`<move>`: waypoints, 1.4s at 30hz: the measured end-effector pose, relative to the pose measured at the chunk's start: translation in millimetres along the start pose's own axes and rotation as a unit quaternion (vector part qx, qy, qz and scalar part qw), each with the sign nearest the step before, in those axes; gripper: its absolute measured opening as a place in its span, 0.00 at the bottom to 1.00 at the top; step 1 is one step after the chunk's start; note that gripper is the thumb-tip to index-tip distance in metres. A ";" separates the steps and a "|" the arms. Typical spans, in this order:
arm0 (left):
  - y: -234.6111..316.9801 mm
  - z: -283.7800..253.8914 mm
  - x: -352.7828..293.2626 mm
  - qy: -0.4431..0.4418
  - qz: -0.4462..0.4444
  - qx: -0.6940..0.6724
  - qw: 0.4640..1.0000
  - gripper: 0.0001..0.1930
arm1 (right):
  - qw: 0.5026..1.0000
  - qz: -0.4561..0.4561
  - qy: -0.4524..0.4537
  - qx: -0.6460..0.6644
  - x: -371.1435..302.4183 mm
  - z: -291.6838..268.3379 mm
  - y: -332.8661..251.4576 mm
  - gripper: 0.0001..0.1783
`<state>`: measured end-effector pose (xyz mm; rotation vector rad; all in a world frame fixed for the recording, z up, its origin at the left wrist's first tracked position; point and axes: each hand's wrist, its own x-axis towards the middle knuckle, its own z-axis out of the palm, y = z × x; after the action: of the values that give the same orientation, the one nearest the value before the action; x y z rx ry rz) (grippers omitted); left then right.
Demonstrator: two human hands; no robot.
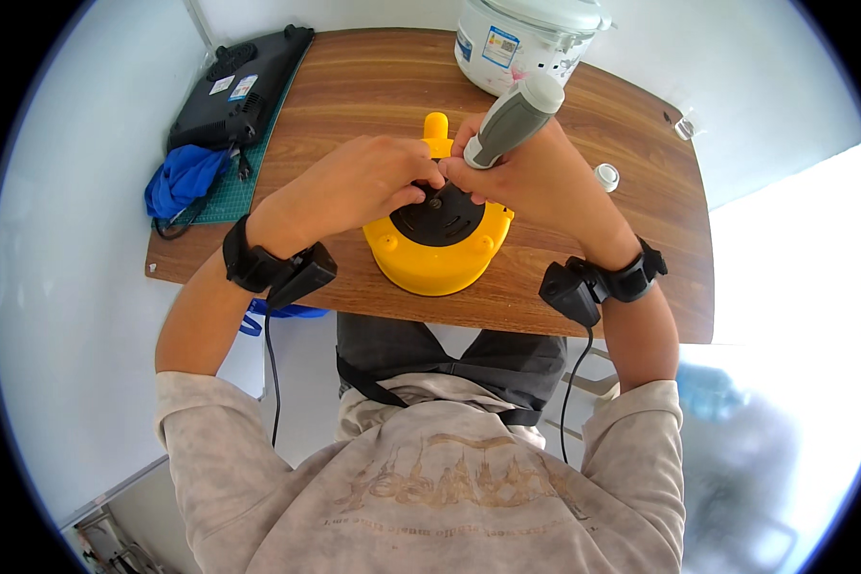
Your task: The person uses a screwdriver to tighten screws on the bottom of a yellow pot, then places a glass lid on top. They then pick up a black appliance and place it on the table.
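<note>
In front of me a round yellow housing (429, 275) lies on the wooden table, with a black disc (442, 224) in its middle and a yellow knob-ended part at its far side. My right hand (531, 182) is closed around a screwdriver (515, 122) with a thick grey and white handle. The handle leans up to the right, and its lower end points down towards the disc. Over the left part of the disc, my left hand (364, 182) has its fingers curled in a pinch near the screwdriver's lower end. Whatever sits between those fingertips is hidden.
A white rice cooker (493, 48) stands at the table's far edge. At the left, an upturned black flat appliance (225, 100) and a blue cloth (187, 182) lie on a green cutting mat (231, 199). A small white round piece (607, 176) lies to the right.
</note>
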<state>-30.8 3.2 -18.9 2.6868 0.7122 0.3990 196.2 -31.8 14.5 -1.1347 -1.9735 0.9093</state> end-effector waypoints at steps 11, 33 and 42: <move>4.0 -2.0 1.3 -0.028 -0.034 0.016 0.999 0.12 | 0.999 -0.026 0.003 -0.039 1.9 3.2 2.9 0.15; 9.6 -4.7 -0.6 -0.008 -0.066 0.004 0.998 0.13 | 0.986 -0.023 -0.041 -0.161 6.8 8.3 -26.1 0.16; 17.2 -7.5 0.3 -0.010 -0.081 0.011 0.997 0.10 | 0.988 -0.042 -0.021 -0.149 7.9 7.3 -20.6 0.14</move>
<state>-25.8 -8.9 -5.5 2.6259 0.9253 0.3244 178.4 -34.3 29.3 -1.1912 -2.2271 0.6110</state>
